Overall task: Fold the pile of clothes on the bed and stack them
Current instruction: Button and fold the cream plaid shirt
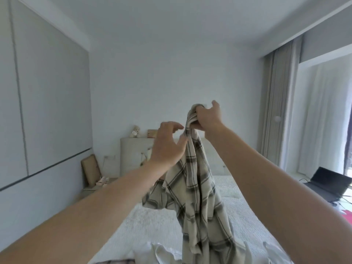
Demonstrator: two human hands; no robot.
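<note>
A cream plaid shirt point(198, 189) with dark check lines hangs in the air above the bed point(152, 223). My right hand point(208, 117) is raised high and grips the bunched top of the shirt. My left hand point(168, 143) is beside the cloth just below that grip, fingers spread, its thumb touching the fabric's edge. The shirt's lower part drapes down to the bedcover. White clothes point(162, 254) lie crumpled at the near edge of the bed, partly cut off by the frame.
The headboard point(131, 153) carries a small teddy bear point(135, 131). A grey wardrobe wall point(43, 111) runs along the left. An open laptop point(329, 185) sits by the curtained window point(322, 119) on the right. A leaning frame point(91, 170) stands beside the bed.
</note>
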